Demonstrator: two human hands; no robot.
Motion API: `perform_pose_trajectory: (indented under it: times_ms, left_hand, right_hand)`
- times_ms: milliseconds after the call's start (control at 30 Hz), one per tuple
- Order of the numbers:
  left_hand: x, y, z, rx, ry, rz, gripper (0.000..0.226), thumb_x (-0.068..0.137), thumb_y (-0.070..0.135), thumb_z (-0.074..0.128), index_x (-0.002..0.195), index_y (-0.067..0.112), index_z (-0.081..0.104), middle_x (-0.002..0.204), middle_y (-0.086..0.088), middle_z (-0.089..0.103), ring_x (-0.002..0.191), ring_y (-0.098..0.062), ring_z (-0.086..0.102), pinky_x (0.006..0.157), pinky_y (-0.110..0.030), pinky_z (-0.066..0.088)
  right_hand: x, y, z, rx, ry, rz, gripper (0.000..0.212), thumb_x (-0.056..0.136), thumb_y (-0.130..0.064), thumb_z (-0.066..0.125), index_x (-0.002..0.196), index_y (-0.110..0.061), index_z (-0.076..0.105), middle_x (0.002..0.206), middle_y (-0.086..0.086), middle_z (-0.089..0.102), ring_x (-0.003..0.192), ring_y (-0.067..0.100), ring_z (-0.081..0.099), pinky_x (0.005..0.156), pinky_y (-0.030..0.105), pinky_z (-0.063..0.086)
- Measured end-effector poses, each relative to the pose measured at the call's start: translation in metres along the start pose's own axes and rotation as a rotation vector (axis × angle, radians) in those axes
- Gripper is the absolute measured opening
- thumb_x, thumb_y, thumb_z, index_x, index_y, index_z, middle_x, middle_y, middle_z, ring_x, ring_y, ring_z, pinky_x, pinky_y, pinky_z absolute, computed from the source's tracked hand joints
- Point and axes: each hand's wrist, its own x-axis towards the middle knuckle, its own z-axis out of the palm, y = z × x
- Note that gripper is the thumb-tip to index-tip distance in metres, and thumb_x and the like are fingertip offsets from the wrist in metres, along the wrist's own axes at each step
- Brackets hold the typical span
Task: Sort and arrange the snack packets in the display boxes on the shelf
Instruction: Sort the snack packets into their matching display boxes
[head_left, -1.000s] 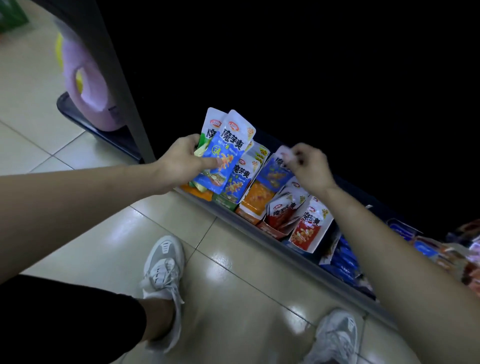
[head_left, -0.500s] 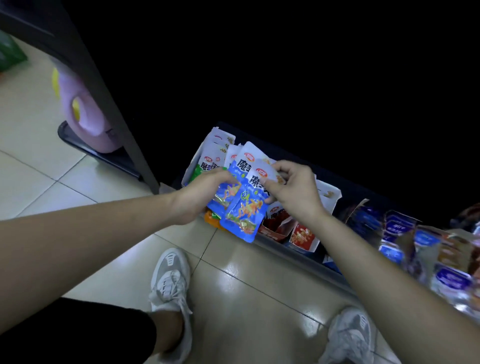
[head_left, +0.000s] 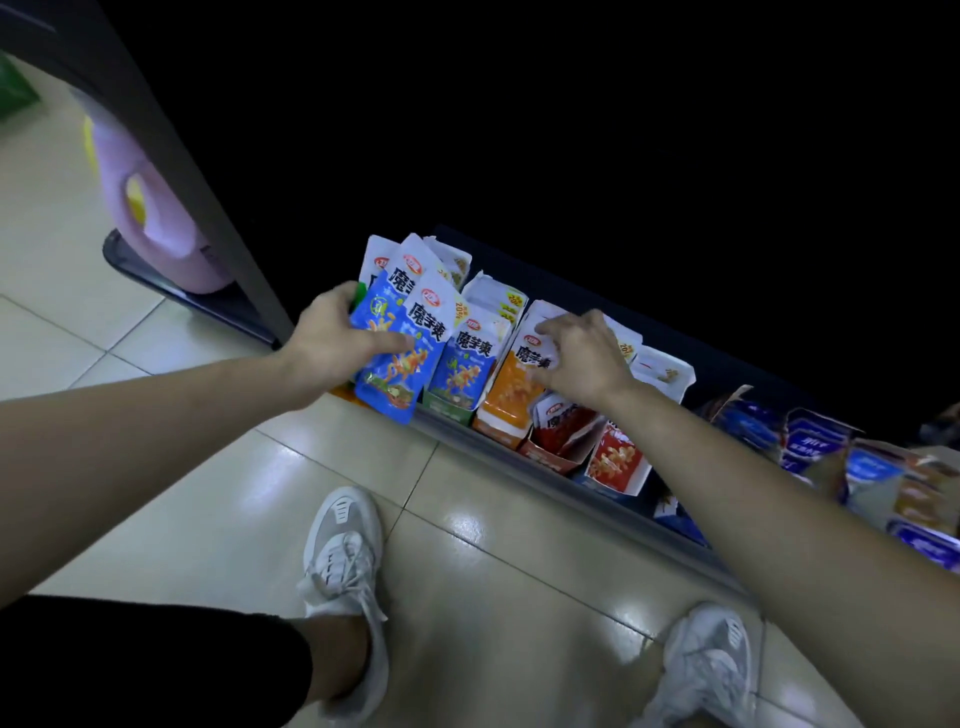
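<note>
Shop aisle, pictured in dim light; the floor (head_left: 156, 493) is laid with glossy cream tiles, divided by thin dark grout lines and marked with pale reflections; a low shelf (head_left: 613, 512), fronted by a grey metal rail, is set diagonally across the view, close above the tiles; the space behind and above it is lost in blackness; a dark upright post (head_left: 171, 171) is seen at its left end; beyond the post, a lilac jug (head_left: 161, 228) with a yellow patch is stood on a dark low base (head_left: 145, 270); a green object (head_left: 15, 91) is cut off at the far left edge.
</note>
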Motion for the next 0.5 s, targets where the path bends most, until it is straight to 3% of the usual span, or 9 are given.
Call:
perform_pose_trajectory:
  times_ms: [100, 233, 300, 367, 500]
  left_hand:
    - [0.003, -0.004, -0.004, -0.001, -0.026, 0.005, 0.039, 0.075, 0.015, 0.089, 0.101, 0.020, 0.061, 0.101, 0.003, 0.077, 0.084, -0.014, 0.076, 0.076, -0.036, 0.062]
    - [0.002, -0.006, -0.003, -0.012, -0.067, 0.012, 0.046, 0.074, 0.016, 0.090, 0.111, 0.014, 0.061, 0.104, 0.001, 0.077, 0.085, -0.016, 0.076, 0.078, -0.040, 0.063]
    - [0.002, -0.007, -0.003, -0.010, -0.078, 0.013, 0.048, 0.074, 0.018, 0.090, 0.112, 0.014, 0.061, 0.104, 0.002, 0.077, 0.085, -0.017, 0.076, 0.079, -0.043, 0.063]
    - [0.003, -0.008, -0.004, -0.006, -0.080, 0.017, 0.049, 0.072, 0.020, 0.091, 0.111, 0.015, 0.061, 0.103, 0.002, 0.077, 0.086, -0.017, 0.076, 0.081, -0.044, 0.063]
    - [0.002, -0.005, -0.006, -0.005, -0.088, 0.028, 0.047, 0.073, 0.020, 0.090, 0.111, 0.016, 0.061, 0.103, 0.004, 0.077, 0.085, -0.014, 0.076, 0.080, -0.041, 0.063]
  right_hand:
    - [0.004, -0.005, 0.011, 0.007, -0.103, 0.105, 0.074, 0.079, -0.038, 0.079, 0.140, -0.014, 0.046, 0.138, 0.012, 0.048, 0.133, 0.028, 0.027, 0.099, 0.040, 0.032]
    - [0.011, -0.011, 0.011, -0.030, -0.111, 0.162, 0.077, 0.074, -0.043, 0.083, 0.134, -0.014, 0.044, 0.126, 0.010, 0.054, 0.126, 0.029, 0.030, 0.085, 0.040, 0.028]
    - [0.012, -0.012, 0.010, -0.039, -0.116, 0.176, 0.077, 0.075, -0.043, 0.082, 0.136, -0.015, 0.045, 0.127, 0.009, 0.055, 0.125, 0.029, 0.031, 0.085, 0.040, 0.029]
    - [0.012, -0.011, 0.010, -0.045, -0.108, 0.165, 0.069, 0.078, -0.041, 0.081, 0.135, -0.019, 0.051, 0.128, 0.006, 0.054, 0.124, 0.027, 0.031, 0.087, 0.039, 0.029]
    - [0.009, -0.005, 0.012, -0.047, -0.090, 0.121, 0.042, 0.077, -0.039, 0.082, 0.115, -0.027, 0.067, 0.128, 0.000, 0.048, 0.124, 0.025, 0.029, 0.092, 0.038, 0.028]
